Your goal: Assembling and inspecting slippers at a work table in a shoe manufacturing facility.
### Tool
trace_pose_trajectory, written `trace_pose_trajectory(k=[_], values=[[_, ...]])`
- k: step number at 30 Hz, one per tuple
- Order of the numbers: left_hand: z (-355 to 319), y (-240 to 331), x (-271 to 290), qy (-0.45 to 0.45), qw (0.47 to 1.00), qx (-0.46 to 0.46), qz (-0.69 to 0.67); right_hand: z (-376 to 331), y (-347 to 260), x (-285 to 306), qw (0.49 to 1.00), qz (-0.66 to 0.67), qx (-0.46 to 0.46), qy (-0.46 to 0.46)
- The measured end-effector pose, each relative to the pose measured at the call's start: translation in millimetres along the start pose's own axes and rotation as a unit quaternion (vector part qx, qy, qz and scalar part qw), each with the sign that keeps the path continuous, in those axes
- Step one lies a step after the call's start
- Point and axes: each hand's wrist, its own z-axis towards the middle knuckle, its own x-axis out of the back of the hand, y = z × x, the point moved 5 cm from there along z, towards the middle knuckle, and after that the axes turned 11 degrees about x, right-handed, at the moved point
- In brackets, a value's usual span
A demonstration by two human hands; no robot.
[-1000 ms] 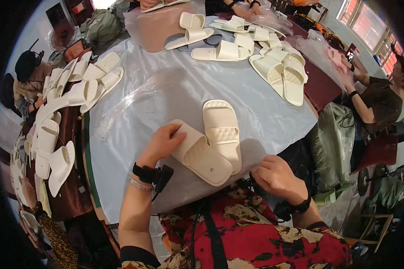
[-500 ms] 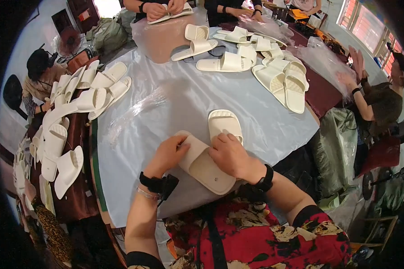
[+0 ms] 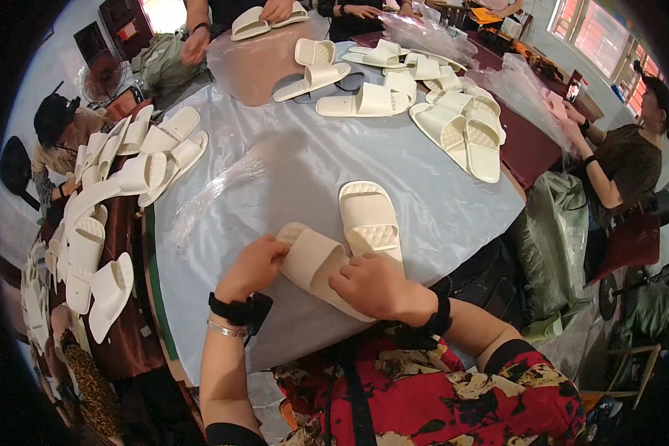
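Observation:
A cream slipper (image 3: 314, 256) lies tilted near the front of the sheeted table, its open toe pointing up and left. My left hand (image 3: 253, 266) is closed on the edge of its toe end. Over the other side, by the back edge of the strap, the fingers of my right hand (image 3: 373, 286) are curled on the slipper and partly hide the footbed. A second cream slipper (image 3: 368, 212) lies just beyond, toe pointing away, its heel end partly behind my right hand.
Several cream slippers (image 3: 464, 134) lie at the back right, and more (image 3: 152, 167) are heaped along the left. A bundle of clear plastic strips (image 3: 215, 186) rests on the pale sheet (image 3: 275, 163). Co-workers sit around; one at right (image 3: 617, 163) handles something pink. Clear plastic bags (image 3: 524, 97) lie beyond.
My right hand has slid toward me along the slipper, and my left has shifted a little left at its toe. Across the table, a co-worker's hand has come off the slippers there.

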Motion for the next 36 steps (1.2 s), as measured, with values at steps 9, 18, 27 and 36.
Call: trace_pose_trajectory(k=[9,18,27,36], values=[[-6,-7,-8,-0.031,0.997,-0.006,-0.065,-9,29,-15,0.993,0.075,-0.077,0.040],[-8,-3,-6,-0.016,0.989,0.047,-0.138,-10,41,-8,0.991,0.084,-0.048,0.096],[-14,-8,-11,0.003,0.983,0.060,-0.174,-23,42,15,0.998,0.057,-0.012,0.027],[-38,8,-4,0.031,0.982,0.101,-0.154,-28,55,8,0.993,0.074,-0.037,0.081]])
